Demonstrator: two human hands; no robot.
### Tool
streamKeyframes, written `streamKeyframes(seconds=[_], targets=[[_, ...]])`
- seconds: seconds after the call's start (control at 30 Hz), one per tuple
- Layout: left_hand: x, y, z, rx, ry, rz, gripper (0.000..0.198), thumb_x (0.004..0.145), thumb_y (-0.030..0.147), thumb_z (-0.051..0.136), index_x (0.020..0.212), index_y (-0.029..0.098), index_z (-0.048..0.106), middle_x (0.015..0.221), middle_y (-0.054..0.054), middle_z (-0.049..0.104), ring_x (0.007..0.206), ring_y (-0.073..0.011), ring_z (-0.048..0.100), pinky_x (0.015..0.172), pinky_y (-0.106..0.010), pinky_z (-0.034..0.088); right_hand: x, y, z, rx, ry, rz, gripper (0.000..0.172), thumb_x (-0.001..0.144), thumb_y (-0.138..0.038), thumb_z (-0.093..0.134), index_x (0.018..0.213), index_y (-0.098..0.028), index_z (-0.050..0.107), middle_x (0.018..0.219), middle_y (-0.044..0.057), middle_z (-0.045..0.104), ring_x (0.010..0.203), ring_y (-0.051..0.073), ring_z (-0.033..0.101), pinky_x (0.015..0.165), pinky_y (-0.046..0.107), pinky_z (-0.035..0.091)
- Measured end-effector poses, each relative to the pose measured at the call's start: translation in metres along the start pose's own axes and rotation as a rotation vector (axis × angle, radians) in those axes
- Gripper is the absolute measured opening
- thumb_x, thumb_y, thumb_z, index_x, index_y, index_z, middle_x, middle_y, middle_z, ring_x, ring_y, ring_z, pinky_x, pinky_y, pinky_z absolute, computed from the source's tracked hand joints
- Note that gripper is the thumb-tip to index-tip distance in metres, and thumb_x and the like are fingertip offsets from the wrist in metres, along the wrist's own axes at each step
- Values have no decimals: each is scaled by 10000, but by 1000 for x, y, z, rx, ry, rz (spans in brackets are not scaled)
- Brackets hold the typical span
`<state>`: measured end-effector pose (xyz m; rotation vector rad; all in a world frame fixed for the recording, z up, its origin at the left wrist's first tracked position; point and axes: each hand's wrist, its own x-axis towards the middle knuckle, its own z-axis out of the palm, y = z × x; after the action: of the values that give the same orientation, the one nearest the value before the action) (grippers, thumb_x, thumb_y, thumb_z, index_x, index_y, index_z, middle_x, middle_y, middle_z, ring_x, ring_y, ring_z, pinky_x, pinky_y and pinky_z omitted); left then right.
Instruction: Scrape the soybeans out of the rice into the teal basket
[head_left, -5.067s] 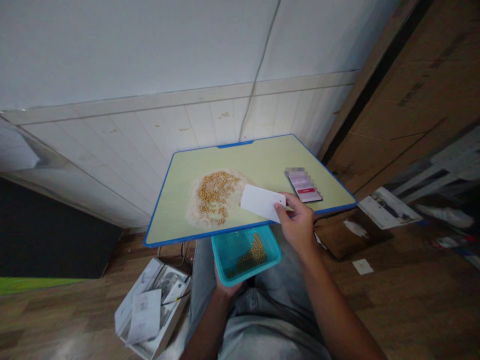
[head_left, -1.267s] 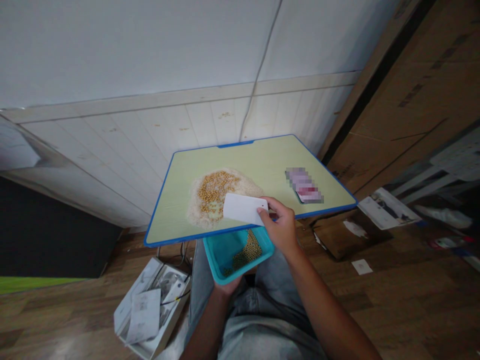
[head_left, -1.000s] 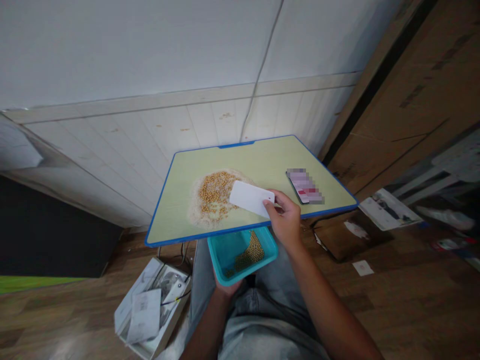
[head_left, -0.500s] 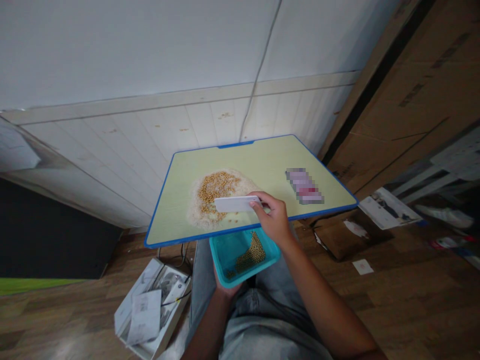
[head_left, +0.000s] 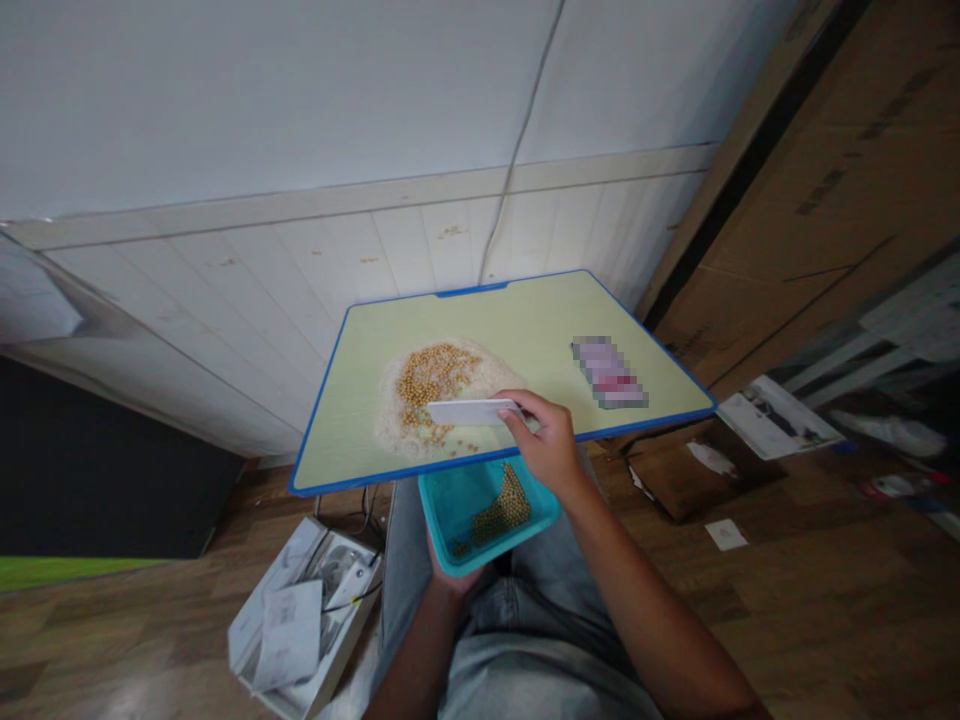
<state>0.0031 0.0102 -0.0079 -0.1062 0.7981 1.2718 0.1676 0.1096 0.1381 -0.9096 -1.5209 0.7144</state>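
Note:
In my right hand (head_left: 546, 437) is a flat white scraper-like plate (head_left: 466, 411), pinched at its right end between thumb and fingers. It is held above the near part of a pile of rice (head_left: 391, 405) mixed with soybeans (head_left: 427, 372). My left hand (head_left: 456, 578) grips a teal plastic basket-like tub (head_left: 442, 525) from below; most of its fingers are hidden under the tub. Soybeans (head_left: 506, 505) lie inside the tub, mostly toward its right side. The tub is just below the table's near edge, over my lap.
The small table (head_left: 525, 315) has a pale green top with a blue rim. A blurred-out rectangular object (head_left: 609, 372) lies at its right. An open white box (head_left: 307, 620) with papers and cables stands on the floor at left. Large cardboard boxes (head_left: 795, 190) stand at right.
My right hand and the white plate have dropped slightly toward the pile, and the plate is tilted a little flatter. My left hand and the tub are where they were.

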Motion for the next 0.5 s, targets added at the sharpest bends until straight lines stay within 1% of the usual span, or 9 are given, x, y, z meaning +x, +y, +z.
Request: streamKeyframes(seconds=[0.13,0.27,0.4,0.5], targets=[[-3,-1,3,-21,1,14,624,1162,610,426,1586,294,756,1749,-41,728,1803,-357,442,1508,-593,328,-2,2,-4,5,49,16,207,1031,-395,761,1065,-256,910,1042,71,924,974,269,854,926,378,674],[-2,-3,-1,-10,-6,-15,666,1163,653,397,1634,306,716,1811,-42,667,1821,-357,406,1505,-594,325,-3,1,-8,-3,83,32,214,1015,-403,766,1070,-255,910,1033,64,923,962,265,848,896,367,674],[5,-6,-15,5,1,-21,636,1172,631,373,1567,328,770,1773,-20,707,1829,-328,392,1501,-556,305,-7,0,-12,-5,94,47,203,1006,-394,768,1068,-255,902,1001,52,917,918,258,845,827,347,653],[12,-7,-28,19,-4,-50,614,1163,619,382,1502,338,810,1745,-29,736,1838,-314,375,1497,-558,290,-11,0,-15,-9,103,62,203,999,-400,768,1055,-254,898,971,46,909,896,260,840,810,346,649]])
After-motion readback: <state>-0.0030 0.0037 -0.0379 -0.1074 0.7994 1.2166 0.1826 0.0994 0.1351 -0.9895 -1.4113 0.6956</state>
